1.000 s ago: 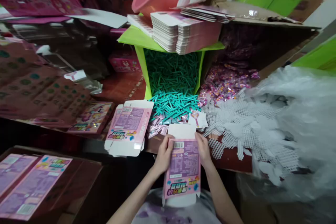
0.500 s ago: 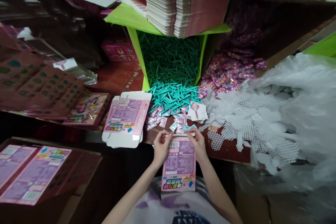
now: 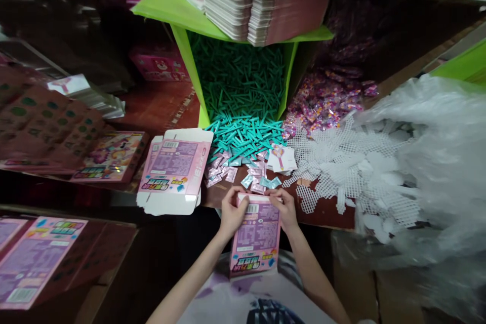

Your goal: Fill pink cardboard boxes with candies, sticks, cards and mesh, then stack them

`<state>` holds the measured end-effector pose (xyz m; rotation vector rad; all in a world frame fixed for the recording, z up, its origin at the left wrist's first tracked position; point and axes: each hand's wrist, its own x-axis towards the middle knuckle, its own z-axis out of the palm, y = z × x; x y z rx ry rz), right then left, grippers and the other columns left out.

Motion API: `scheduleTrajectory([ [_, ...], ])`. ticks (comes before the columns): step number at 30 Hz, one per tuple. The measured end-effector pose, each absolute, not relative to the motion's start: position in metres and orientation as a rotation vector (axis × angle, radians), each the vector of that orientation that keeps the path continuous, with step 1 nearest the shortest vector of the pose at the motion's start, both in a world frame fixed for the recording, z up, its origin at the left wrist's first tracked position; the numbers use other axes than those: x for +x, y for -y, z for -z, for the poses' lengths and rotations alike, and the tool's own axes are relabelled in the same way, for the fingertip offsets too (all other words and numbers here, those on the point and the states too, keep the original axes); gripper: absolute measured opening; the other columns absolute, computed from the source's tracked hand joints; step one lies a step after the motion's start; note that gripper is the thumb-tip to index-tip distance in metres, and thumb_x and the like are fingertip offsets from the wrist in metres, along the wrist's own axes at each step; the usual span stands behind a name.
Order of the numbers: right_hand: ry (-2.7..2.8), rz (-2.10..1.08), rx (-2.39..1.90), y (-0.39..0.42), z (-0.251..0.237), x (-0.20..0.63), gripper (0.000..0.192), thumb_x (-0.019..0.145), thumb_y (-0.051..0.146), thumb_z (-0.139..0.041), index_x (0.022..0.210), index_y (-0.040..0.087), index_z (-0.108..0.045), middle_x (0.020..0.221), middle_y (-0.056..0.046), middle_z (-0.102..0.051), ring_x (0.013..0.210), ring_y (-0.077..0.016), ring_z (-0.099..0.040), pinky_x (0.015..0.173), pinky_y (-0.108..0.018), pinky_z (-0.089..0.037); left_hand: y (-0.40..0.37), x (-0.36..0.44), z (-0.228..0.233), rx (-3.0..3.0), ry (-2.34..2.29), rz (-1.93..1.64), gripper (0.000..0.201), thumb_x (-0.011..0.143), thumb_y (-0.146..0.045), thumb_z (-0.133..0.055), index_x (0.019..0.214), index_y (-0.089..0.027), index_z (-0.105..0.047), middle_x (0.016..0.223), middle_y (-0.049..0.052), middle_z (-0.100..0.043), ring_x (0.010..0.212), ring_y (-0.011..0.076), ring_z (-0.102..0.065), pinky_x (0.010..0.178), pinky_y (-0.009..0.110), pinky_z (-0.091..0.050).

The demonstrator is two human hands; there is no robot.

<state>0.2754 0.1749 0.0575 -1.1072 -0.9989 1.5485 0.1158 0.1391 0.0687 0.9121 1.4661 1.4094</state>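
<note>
No wording is showing clearly enough to read: the pink cardboard carton is carrying a barcode and colourful characters, the flat pink carton blank likewise, all too blurred.

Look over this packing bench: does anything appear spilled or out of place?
Yes. Teal sticks have spilled out of the tipped green box onto the table, mixing with small sachets just beyond the pink carton held in both hands.

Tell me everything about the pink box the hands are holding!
The pink box looks like thin printed cardboard, pink at the edges with a purple text panel, a white barcode near its top and colourful lettering along its bottom. It is folded into shape and stands tilted over the person's lap, at the table's edge. The left hand and right hand grip its top corners.
</note>
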Motion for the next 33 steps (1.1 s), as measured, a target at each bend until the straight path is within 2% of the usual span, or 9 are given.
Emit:
scheduleTrajectory([
  [4, 1.015, -1.434, -1.147, -0.173, -0.049, 0.278, 0.028, 0.068, 0.03, -0.067, 0.049, 0.018, -0.05, 0.072, -0.004, -0.067, 0.068, -0.0183, -0.059, 0.066, -0.029, -0.041, -0.133, 0.123, -0.079, 0.992, -1.458, -1.435, 0.012, 0.076, -0.025, -0.062, 0.075, -0.017, -0.052, 0.083, 0.004, -0.065, 0.082, 0.018, -0.061, 0.077, 0.03, -0.045],
  [8, 1.006, -1.393, -1.229, -0.164, -0.045, 0.28, 0.024, 0.072, 0.036, -0.063, 0.057, 0.017, -0.063, 0.066, -0.004, -0.066, 0.061, -0.017, -0.056, 0.06, -0.028, -0.04, -0.127, 0.129, -0.087, 1.143, -1.439, -1.425, 0.032, 0.078, -0.029, -0.061, 0.056, -0.018, -0.039, 0.074, 0.003, -0.062, 0.071, 0.0161, -0.058, 0.069, 0.028, -0.044],
  [12, 1.017, -1.353, -1.301, -0.17, -0.054, 0.292, 0.038, 0.079, 0.046, -0.056, 0.055, 0.017, -0.061, 0.07, -0.006, -0.067, 0.064, -0.0184, -0.059, 0.063, -0.029, -0.043, -0.128, 0.126, -0.095, 1.204, -1.416, -1.33, 0.031, 0.086, -0.031, -0.048, 0.06, -0.018, -0.038, 0.08, 0.005, -0.059, 0.077, 0.016, -0.056, 0.072, 0.028, -0.042],
  [16, 1.19, -0.694, -1.633, -0.216, -0.069, 0.316, 0.035, 0.076, 0.049, -0.059, 0.076, 0.015, -0.067, 0.072, -0.008, -0.066, 0.067, -0.0207, -0.058, 0.068, -0.032, -0.044, -0.138, 0.118, -0.126, 1.371, -1.382, -1.414, 0.018, 0.086, -0.035, -0.046, 0.078, -0.019, -0.049, 0.089, 0.007, -0.056, 0.086, 0.0188, -0.054, 0.079, 0.033, -0.043],
  [19, 1.403, -0.361, -1.74, -0.258, -0.073, 0.326, 0.04, 0.075, 0.049, -0.06, 0.088, 0.012, -0.068, 0.081, -0.013, -0.068, 0.074, -0.0235, -0.059, 0.073, -0.034, -0.043, -0.145, 0.124, -0.167, 1.75, -1.112, -1.438, 0.015, 0.077, -0.035, -0.053, 0.079, -0.02, -0.052, 0.078, 0.007, -0.056, 0.076, 0.0202, -0.058, 0.068, 0.033, -0.047],
  [23, 1.609, -0.415, -1.828, -0.284, -0.067, 0.323, 0.03, 0.072, 0.044, -0.064, 0.073, 0.014, -0.069, 0.075, -0.012, -0.069, 0.067, -0.0229, -0.06, 0.067, -0.032, -0.041, -0.136, 0.161, -0.204, 2.572, -0.681, -0.869, 0.008, 0.075, -0.024, -0.056, 0.081, -0.02, -0.06, 0.066, 0.006, -0.059, 0.051, 0.016, -0.054, 0.043, 0.027, -0.036],
  [27, 1.496, -0.327, -1.843, -0.284, -0.059, 0.322, 0.027, 0.07, 0.041, -0.066, 0.075, 0.014, -0.07, 0.075, -0.012, -0.07, 0.064, -0.0232, -0.06, 0.064, -0.031, -0.04, -0.107, 0.211, -0.178, 2.876, -0.662, -0.378, 0.005, 0.073, -0.01, -0.057, 0.071, -0.013, -0.06, 0.051, 0.007, -0.056, 0.042, 0.0179, -0.052, 0.035, 0.026, -0.025],
  [30, 1.401, -0.386, -1.816, -0.285, -0.057, 0.327, 0.03, 0.071, 0.043, -0.064, 0.073, 0.013, -0.069, 0.071, -0.013, -0.069, 0.062, -0.0228, -0.06, 0.063, -0.031, -0.04, -0.091, 0.243, -0.135, 2.782, -0.613, -0.157, 0.013, 0.071, -0.007, -0.06, 0.059, -0.013, -0.06, 0.051, 0.008, -0.058, 0.047, 0.0233, -0.058, 0.037, 0.027, -0.032],
  [33, 1.424, -0.491, -1.773, -0.288, -0.056, 0.332, 0.035, 0.074, 0.045, -0.059, 0.07, 0.012, -0.069, 0.07, -0.013, -0.069, 0.06, -0.0214, -0.059, 0.061, -0.03, -0.04, -0.088, 0.267, -0.102, 2.695, -0.777, -0.065, 0.006, 0.07, -0.007, -0.06, 0.068, -0.01, -0.065, 0.055, 0.011, -0.061, 0.05, 0.0284, -0.061, 0.041, 0.033, -0.04],
])
